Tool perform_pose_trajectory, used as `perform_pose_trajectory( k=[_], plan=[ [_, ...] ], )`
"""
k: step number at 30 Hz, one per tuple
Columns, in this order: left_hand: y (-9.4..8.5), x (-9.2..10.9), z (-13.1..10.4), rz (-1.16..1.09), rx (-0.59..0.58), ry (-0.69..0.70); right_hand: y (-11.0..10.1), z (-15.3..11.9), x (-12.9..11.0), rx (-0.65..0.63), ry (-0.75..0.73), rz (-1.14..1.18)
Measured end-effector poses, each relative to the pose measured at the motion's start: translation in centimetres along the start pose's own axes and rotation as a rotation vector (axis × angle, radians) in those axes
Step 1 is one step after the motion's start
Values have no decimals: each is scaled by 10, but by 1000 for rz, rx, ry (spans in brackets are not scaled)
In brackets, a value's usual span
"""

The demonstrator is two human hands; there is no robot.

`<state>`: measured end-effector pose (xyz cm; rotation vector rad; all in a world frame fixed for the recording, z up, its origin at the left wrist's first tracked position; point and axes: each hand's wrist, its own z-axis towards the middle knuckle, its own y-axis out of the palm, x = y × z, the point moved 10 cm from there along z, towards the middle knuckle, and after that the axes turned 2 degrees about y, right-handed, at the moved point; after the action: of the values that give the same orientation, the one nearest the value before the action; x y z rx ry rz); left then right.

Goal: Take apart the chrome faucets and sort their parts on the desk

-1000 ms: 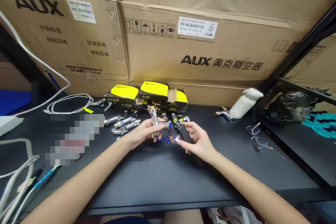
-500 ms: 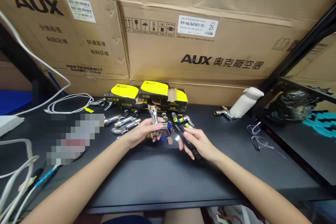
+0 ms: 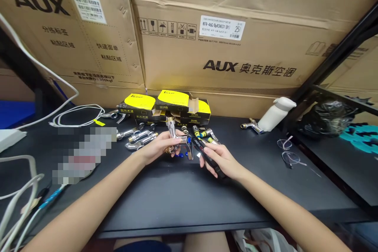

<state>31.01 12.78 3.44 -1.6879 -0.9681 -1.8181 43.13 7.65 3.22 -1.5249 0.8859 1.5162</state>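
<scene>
My left hand (image 3: 163, 144) is closed around a chrome faucet (image 3: 172, 128), its threaded brass end pointing up. The faucet's lever (image 3: 189, 151) hangs on the right side, with a blue mark at its hub. My right hand (image 3: 220, 159) grips a thick black screwdriver (image 3: 206, 155), tilted so that its front end is at the blue-marked hub. Whether the tip touches the hub I cannot tell. Small blue pieces (image 3: 180, 155) lie on the table behind the faucet. Right behind the screwdriver are chrome and yellow-black parts (image 3: 210, 135).
Several chrome faucet bodies (image 3: 138, 139) lie left of my hands. Yellow-and-black boxes (image 3: 173, 100) are stacked at the back. To the right are a white bottle (image 3: 277, 114), another faucet (image 3: 251, 125) and glasses (image 3: 291, 157). White cables (image 3: 78, 116) run along the left.
My right hand has brought the screwdriver slightly left and up, so its front end is now at the faucet's hub. The left hand still holds the faucet, turned slightly.
</scene>
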Motion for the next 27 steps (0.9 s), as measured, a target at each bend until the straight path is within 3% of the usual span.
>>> perform_pose_trajectory(
  k=[10, 19, 27],
  plan=[
    [-12, -1, 3, 218, 46, 13, -1, -1, -2, 62, 37, -93],
    [-12, -1, -1, 329, -42, -110, 2, 1, 28, -99, 243, 61],
    [-23, 1, -1, 429, 21, -121, 1, 1, 30, -133, 286, 92]
  ],
)
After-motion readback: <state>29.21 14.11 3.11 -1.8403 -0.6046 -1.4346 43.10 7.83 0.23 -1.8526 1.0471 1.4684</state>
